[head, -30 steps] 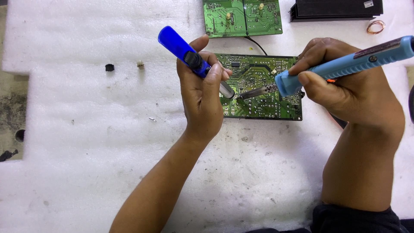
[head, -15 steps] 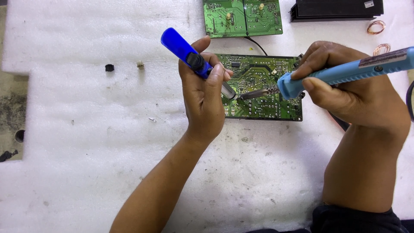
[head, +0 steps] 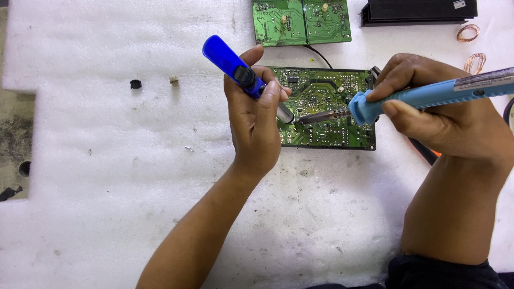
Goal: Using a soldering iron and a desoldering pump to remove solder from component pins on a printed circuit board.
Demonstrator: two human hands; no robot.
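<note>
A green circuit board point(head: 326, 93) lies solder side up on white foam sheet point(head: 107, 160). My left hand point(head: 256, 120) grips a dark blue desoldering pump point(head: 230, 64), its silver tip down on the board. My right hand point(head: 444, 115) holds a light blue soldering iron point(head: 428, 96). The iron's metal tip point(head: 316, 116) touches the board right beside the pump's tip.
A second green circuit board point(head: 301, 21) and a black finned heat sink point(head: 417, 10) lie at the far edge. Copper wire coils point(head: 470, 33) sit at the far right. A small black part point(head: 135, 84) and a pale part point(head: 173, 80) rest on the foam to the left.
Both hands have shifted slightly. The iron's tip and the pump's tip have drawn closer together on the board.
</note>
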